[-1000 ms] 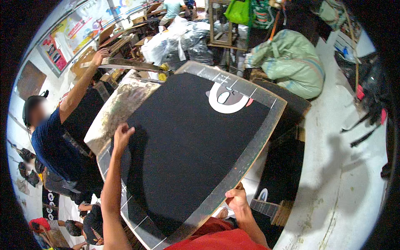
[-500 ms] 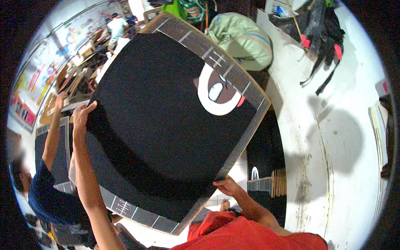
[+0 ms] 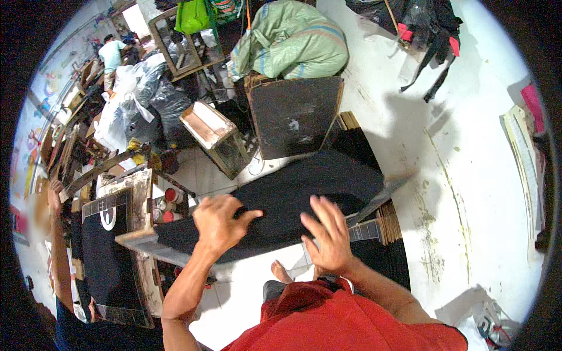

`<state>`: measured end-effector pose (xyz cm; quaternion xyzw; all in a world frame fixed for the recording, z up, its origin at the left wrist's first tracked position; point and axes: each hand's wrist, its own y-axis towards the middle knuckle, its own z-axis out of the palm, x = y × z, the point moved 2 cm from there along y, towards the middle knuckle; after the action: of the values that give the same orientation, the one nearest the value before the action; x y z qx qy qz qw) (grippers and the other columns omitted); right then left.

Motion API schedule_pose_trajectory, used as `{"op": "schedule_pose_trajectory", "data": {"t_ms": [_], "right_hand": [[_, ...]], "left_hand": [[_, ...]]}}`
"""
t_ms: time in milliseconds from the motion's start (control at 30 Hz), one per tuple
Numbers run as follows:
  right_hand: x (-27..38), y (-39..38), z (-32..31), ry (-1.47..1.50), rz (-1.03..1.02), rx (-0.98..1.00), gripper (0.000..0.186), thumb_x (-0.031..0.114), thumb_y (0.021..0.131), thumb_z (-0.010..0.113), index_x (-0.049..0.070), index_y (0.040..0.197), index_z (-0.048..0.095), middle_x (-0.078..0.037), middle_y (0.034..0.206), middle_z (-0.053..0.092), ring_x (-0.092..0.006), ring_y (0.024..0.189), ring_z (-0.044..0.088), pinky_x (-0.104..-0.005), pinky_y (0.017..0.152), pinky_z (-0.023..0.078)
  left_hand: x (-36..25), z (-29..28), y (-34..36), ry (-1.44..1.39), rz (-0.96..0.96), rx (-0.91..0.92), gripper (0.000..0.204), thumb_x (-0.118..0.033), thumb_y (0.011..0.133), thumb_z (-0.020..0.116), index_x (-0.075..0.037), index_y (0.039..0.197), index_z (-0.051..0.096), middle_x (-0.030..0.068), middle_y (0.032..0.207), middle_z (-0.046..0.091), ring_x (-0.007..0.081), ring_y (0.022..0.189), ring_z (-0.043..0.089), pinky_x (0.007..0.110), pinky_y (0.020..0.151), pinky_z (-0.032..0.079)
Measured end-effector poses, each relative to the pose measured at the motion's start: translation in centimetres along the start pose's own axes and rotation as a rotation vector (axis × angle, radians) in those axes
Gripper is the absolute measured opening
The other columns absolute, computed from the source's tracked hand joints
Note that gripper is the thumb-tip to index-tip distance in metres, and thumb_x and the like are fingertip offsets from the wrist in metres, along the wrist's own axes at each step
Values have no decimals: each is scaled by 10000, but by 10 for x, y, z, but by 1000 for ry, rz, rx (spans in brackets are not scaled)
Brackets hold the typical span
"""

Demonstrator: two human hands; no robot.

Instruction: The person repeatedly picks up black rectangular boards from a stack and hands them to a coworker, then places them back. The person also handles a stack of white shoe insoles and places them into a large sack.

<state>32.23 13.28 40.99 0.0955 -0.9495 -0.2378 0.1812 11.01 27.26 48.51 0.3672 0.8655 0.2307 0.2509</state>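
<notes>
A large black panel [image 3: 298, 187] with grey marked borders hangs tilted in front of me, seen at a slant and sagging along its middle. Above its near edge is my left hand [image 3: 219, 225], thumb stretched out and fingers apart. My right hand [image 3: 329, 237] is open with spread fingers, over the panel's near right part. Neither hand grips the panel; whether they touch it I cannot tell. Beneath its right end lies a stack of black panels [image 3: 383, 257] with brown layered edges. The panel's white and brown printed figure does not show now.
On the left, a co-worker's arm [image 3: 58, 257] reaches toward a wooden bar, near a bench with another black panel [image 3: 108, 251]. Ahead are a wooden box [image 3: 213, 137], an upright dark board [image 3: 293, 117], a pale green sack [image 3: 293, 41] and plastic bags [image 3: 132, 105].
The panel has gone from broad and raised in both hands to low and slanted farther ahead. Both hands have let go and come closer together. My view has shifted.
</notes>
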Motion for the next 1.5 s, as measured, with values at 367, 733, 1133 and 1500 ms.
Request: {"op": "schedule_pose_trajectory", "data": {"t_ms": [367,733,1133,1500], "right_hand": [[-33,67,96,134,65,660,131,76,671,604,-28,749,593,-232,711,603,-390,719,600,-455,673,468],[-142,10,150,-62,425,548,248,194,725,628,-35,808,580,-236,745,606,-408,748,595,-446,693,481],[-322,-72,188,-81,793,603,348,165,704,590,-44,982,577,-262,902,589,-406,876,571,-467,806,455],[-461,-91,241,-172,912,666,365,210,736,581,-43,999,595,-252,999,594,-399,928,570,-458,845,442]], "left_hand": [[14,117,-9,-174,375,317,333,-321,633,708,-76,783,540,63,784,550,235,779,535,367,709,374],[90,210,-232,-128,-641,536,573,-242,662,711,-73,1156,476,123,1053,580,284,1018,521,439,894,326],[79,228,-582,-192,-1579,879,277,-306,676,707,-45,762,669,105,780,660,278,806,621,414,698,464],[-49,362,-360,-760,-1947,391,353,-150,729,704,75,979,597,101,756,633,154,667,575,267,611,457]]}}
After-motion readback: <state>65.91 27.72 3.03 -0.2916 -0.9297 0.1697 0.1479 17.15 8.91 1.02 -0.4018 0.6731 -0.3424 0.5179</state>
